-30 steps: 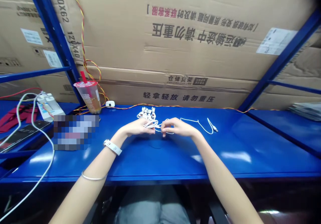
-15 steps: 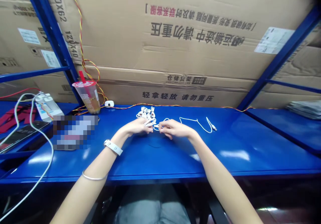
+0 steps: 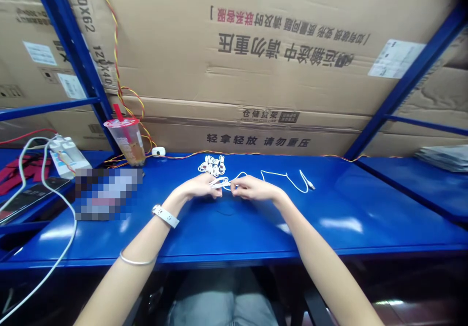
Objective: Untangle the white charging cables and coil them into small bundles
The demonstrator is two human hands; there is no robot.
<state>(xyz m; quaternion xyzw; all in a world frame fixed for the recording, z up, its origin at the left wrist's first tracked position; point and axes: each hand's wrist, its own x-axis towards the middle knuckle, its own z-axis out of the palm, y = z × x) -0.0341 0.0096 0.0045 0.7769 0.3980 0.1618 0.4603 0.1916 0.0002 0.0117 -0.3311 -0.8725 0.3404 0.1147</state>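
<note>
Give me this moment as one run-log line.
left hand: holds white cable | right hand: holds same cable | nearby: bundled white cables

We read, far beyond left hand [image 3: 199, 185], on upper carton [image 3: 256, 4]: large black 运输途中 请勿重压, upside down. Above it, smaller line with red characters, too small to read whole. Up and left of same hand, same carton: 380X62 and 120X40, running along its edge. Just beyond hands, on lower carton [image 3: 183, 133]: 仓储货架, then bold 轻拿轻放 请勿重压, upright. Far up and right, white label [image 3: 397, 58]: print too small for us.
</note>
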